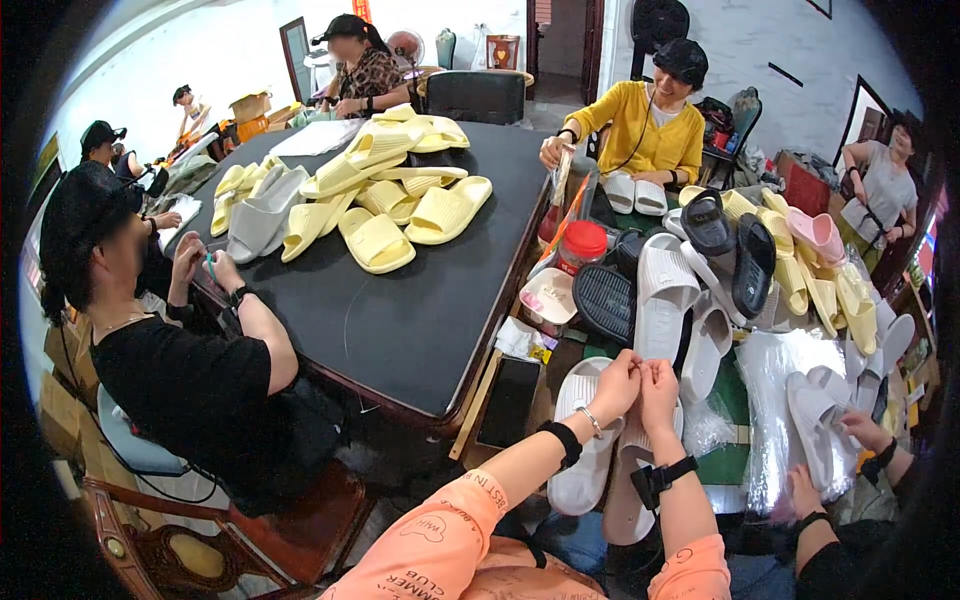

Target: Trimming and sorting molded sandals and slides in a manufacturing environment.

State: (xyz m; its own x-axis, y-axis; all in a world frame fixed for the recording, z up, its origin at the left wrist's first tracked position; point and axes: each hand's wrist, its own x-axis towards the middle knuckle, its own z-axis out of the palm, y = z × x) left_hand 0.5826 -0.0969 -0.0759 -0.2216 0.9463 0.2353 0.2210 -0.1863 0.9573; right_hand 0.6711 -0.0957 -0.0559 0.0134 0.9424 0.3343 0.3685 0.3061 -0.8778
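My left hand [614, 389] and my right hand [659, 396] meet fingertip to fingertip, both closed in a pinch. Whatever lies between the fingers is too small to make out. Below them rest two pale slippers, a left one [578, 470] and a right one [628, 492], partly covered by my hands and wrists. Just beyond my fingers a white ridged slipper [665, 285] leans on the pile. To its right lies another white slipper [706, 345], and a black slipper [606, 302] sits to its left.
Clear plastic bags [785, 400] lie at right, where a co-worker's hands touch a white slipper [812, 430]. Yellow slippers [376, 240] heap on the dark table [400, 340]. A red-lidded jar [583, 242], a bowl [548, 296] and a phone [510, 402] stand nearby. Several people sit around.
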